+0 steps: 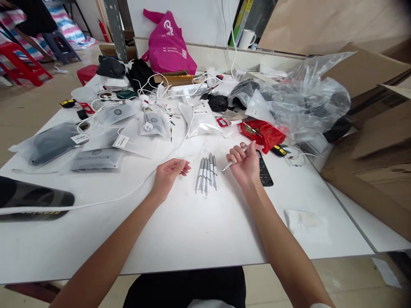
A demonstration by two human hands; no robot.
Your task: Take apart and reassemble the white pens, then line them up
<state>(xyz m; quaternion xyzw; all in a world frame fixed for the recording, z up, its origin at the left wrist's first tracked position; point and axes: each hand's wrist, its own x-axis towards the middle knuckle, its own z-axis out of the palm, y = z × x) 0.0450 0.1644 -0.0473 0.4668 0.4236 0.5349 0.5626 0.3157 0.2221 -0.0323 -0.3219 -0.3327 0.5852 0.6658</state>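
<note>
Between my hands, several silver-and-white pens (206,174) lie side by side on the white table (192,239). To the right of them, my right hand (245,164) is raised with its fingers curled around another pen (227,166), whose tip points down and left. A dark phone (264,171) lies partly behind that wrist. On the left of the row, my left hand (170,173) has its fingers curled in with the thumb against them. Whether anything small sits in that pinch I cannot make out.
Frosted bags (96,159) lie at the left, near a black cylinder (35,199) crossed by a white cable. Farther back are a white pouch (201,117), a power strip (189,90) and a red bag (265,134). Clear plastic (308,98) and cardboard boxes (369,149) crowd the right.
</note>
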